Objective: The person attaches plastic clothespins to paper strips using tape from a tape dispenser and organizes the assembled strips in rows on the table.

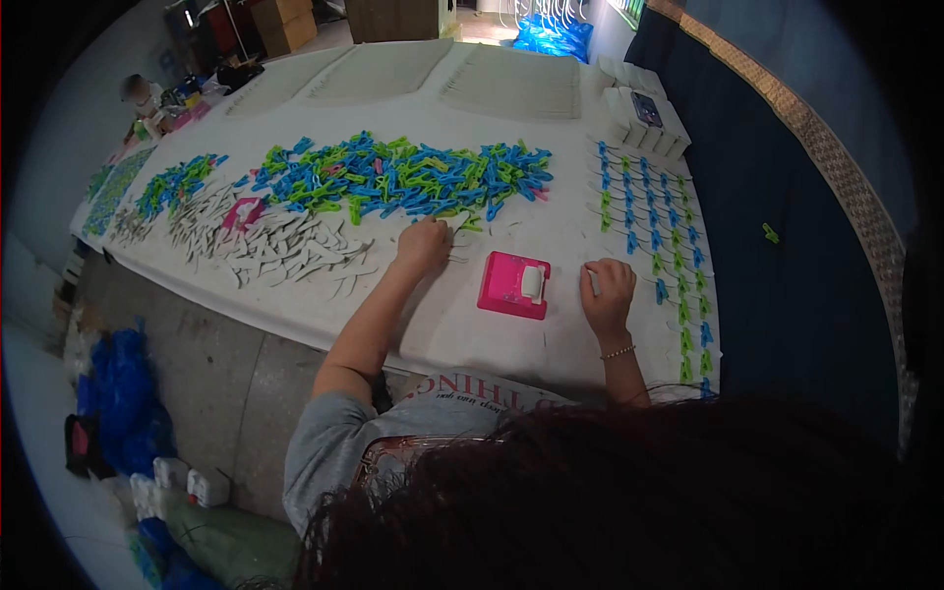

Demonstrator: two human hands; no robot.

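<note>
My left hand (425,244) is at the near edge of a long heap of blue and green clothespins (393,177). Its fingers are bent together; whatever they pinch is hidden. My right hand (610,292) rests low over the white tabletop with curled fingers, and I cannot make out anything in them. Between the hands sits a bright pink device (500,297) with a white block (533,282) on top. Just right of my right hand lies a blue clothespin (661,291), part of several rows of blue and green clothespins with thin cords.
White strips (285,246) lie heaped at the left, around a second pink device (243,213). Flat stacks of white strips (511,84) line the back. A phone (646,109) lies on white stacks at right. Another person (146,96) is at the far left.
</note>
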